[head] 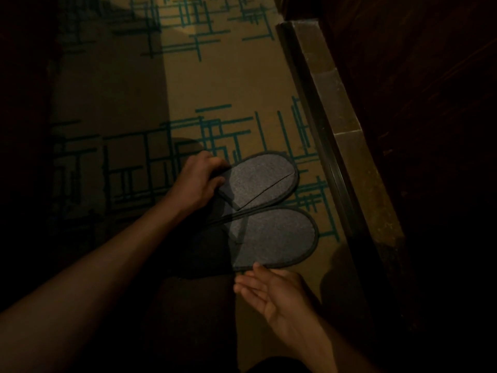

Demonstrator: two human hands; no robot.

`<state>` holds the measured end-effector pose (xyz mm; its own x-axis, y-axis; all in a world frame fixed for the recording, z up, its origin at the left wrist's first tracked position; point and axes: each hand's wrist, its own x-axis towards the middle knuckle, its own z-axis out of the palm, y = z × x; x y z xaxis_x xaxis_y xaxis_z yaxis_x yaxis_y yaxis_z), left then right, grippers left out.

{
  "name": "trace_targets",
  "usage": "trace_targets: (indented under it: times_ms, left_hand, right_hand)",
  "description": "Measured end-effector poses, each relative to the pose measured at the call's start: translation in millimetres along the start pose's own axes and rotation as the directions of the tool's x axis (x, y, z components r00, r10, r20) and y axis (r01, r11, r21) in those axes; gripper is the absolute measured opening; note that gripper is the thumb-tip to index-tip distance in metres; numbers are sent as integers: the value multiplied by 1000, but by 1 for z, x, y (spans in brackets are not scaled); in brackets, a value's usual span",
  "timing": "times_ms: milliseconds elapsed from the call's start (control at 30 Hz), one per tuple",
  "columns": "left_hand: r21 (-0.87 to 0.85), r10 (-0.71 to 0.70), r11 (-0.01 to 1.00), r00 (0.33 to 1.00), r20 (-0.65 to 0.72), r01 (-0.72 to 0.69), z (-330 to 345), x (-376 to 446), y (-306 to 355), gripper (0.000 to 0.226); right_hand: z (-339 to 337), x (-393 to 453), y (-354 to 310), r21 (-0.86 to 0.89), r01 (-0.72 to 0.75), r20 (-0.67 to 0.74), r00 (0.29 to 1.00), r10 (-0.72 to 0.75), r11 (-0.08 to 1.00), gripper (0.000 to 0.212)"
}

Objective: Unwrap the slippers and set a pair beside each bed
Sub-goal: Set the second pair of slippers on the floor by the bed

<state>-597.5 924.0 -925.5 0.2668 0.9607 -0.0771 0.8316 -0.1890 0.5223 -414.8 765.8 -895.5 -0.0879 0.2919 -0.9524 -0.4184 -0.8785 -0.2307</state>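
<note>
Two flat grey slippers with dark edging lie side by side on the patterned carpet, toes pointing right. The far slipper (262,180) has its open end gripped by my left hand (199,181), fingers curled over its edge. The near slipper (274,238) lies flat just below it, the two touching at their heel ends. My right hand (271,294) hovers palm up at the near slipper's lower edge, fingers spread, one fingertip touching the rim. No wrapper is visible.
A tan carpet (228,76) with teal line pattern covers the floor. A dark metal strip and stone threshold (336,109) run diagonally on the right, with dark wood (430,76) beyond. The left side is in deep shadow.
</note>
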Motion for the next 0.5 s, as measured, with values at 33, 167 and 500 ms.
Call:
trace_targets:
  times_ms: [33, 167, 500]
  left_hand:
    - [-2, -9, 1000, 1000, 2, 9, 1, 0, 0, 34]
    - [-2, -35, 999, 999, 15, 35, 3, 4, -1, 37]
    - [-16, -111, 994, 994, -8, 111, 3, -8, 3, 44]
  right_hand:
    - [-1, 0, 0, -1, 5, 4, 1000, -5, 1000, 28]
    - [-1, 0, 0, 9, 11, 26, 1000, -11, 1000, 29]
    - [-5, 0, -3, -2, -42, 68, 997, 42, 999, 23]
